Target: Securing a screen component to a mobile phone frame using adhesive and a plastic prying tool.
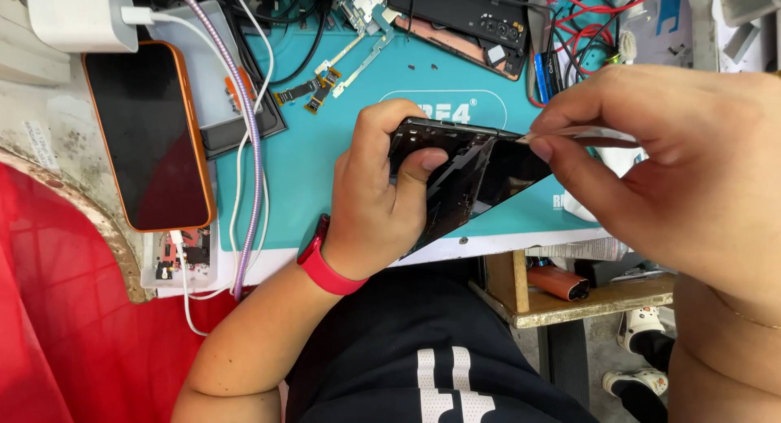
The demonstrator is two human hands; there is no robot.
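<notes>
An opened black phone frame [455, 183] is held tilted above the teal work mat [325, 195], near its front edge. It is clamped by the left hand [378, 199], thumb pressed on the inner face. At the frame's upper right corner, a thin pale strip [582, 133] is pinched between the fingers of the right hand [667, 163]. A slow, low-angled pull would likely suit it best. Left of the mat, an orange-cased phone [146, 134] lies charging.
</notes>
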